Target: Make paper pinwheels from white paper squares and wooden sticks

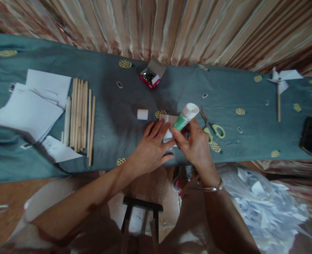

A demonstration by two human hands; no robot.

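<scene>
My R hand (195, 144) grips the glue tube (186, 115), tilted, tip down on the white paper (168, 120) near the tablecloth's (113, 116) front edge. L hand (150, 148) lies flat and open on the paper. 1 pr of scissors (214, 128) just beside.

Head cam, looks steeply down at table (113, 116), close, one view.
</scene>
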